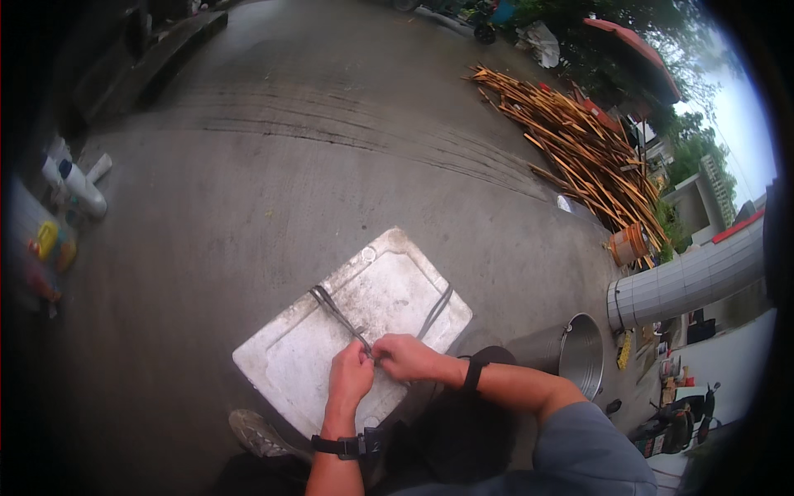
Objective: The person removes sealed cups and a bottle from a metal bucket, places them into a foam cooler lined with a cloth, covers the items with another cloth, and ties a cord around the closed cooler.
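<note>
A dirty white foam box with its lid [384, 297] stands on the concrete before me. A dark grey cord [338, 314] runs over the lid from its upper left edge to my hands, and another stretch of it crosses near the right edge. My left hand [352, 374] pinches the cord between thumb and fingers above the middle of the lid. Touching or nearly touching it, my right hand [406, 358] has its fingers curled on the same cord. The exact place where the cord meets the fingertips is partly hidden.
A metal bucket [582, 354] lies tipped to the right of the box. Farther off are a pile of wooden strips [577, 142], an orange bucket [628, 244] and a tiled column [688, 279]. My shoe [257, 434] is at the box's lower left.
</note>
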A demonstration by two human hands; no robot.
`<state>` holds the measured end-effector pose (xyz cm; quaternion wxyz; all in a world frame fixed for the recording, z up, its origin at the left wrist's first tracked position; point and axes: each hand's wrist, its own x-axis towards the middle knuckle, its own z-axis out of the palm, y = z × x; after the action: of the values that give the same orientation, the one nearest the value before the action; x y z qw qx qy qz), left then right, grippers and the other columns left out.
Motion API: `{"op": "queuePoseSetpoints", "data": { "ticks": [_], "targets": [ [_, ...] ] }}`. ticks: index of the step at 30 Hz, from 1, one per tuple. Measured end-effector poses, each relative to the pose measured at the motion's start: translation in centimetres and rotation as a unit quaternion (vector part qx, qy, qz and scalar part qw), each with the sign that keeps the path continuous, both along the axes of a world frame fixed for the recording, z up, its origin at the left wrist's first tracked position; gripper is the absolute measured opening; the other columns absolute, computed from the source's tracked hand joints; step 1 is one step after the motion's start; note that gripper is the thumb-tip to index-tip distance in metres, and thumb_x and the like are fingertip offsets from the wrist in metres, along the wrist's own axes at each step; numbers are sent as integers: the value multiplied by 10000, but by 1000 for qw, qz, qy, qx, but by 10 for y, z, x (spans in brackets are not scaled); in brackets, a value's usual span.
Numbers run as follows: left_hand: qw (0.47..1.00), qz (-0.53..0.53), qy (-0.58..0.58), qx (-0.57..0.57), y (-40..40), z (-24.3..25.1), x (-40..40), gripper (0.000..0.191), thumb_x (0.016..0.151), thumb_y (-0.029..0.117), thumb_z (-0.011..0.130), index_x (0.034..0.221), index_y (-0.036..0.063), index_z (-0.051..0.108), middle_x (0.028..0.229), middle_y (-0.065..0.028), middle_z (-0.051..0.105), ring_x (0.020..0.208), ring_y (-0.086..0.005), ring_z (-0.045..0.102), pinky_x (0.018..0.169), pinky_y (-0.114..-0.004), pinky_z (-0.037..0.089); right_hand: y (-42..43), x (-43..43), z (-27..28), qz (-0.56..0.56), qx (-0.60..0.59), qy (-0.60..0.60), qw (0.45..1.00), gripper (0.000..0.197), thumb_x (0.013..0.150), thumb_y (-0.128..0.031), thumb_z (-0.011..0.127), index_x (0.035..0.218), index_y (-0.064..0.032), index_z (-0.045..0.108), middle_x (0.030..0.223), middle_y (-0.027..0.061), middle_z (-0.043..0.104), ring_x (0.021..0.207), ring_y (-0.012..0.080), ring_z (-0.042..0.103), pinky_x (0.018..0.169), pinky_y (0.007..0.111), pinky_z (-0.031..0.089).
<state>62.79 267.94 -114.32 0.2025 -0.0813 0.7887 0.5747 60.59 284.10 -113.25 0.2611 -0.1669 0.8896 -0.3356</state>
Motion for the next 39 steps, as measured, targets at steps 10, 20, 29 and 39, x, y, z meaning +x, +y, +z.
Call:
{"op": "queuePoseSetpoints", "data": {
  "ticks": [10,20,29,39],
  "targets": [
    [998,-38,-54,-17,-10,12,-6,148,738,62,548,865,2,593,787,-221,615,766,-379,604,661,-423,468,-14,-2,18,40,52,35,997,130,708,-152,628,793,-55,643,818,146,610,842,336,576,736,408,466],
    [990,-31,-101,96,-14,-4,-5,271,694,27,564,961,12,601,741,-119,618,649,-198,589,582,-329,461,-17,-2,16,-18,12,44,999,182,707,-110,630,881,-58,631,840,161,604,810,355,580,714,411,470],
    [901,95,-276,322,-4,9,-17,503,709,5,593,1177,42,416,604,-17,498,421,-101,409,349,-259,256,-15,3,50,57,-35,244,968,244,684,-126,658,898,-45,576,806,124,575,752,332,565,634,407,469],
    [913,82,-260,302,11,14,-24,373,740,20,536,1104,53,462,599,-45,519,418,-106,417,353,-248,270,-8,-3,68,59,138,126,981,109,742,-88,557,843,-49,571,740,128,618,719,332,623,566,435,485]
  ]
}}
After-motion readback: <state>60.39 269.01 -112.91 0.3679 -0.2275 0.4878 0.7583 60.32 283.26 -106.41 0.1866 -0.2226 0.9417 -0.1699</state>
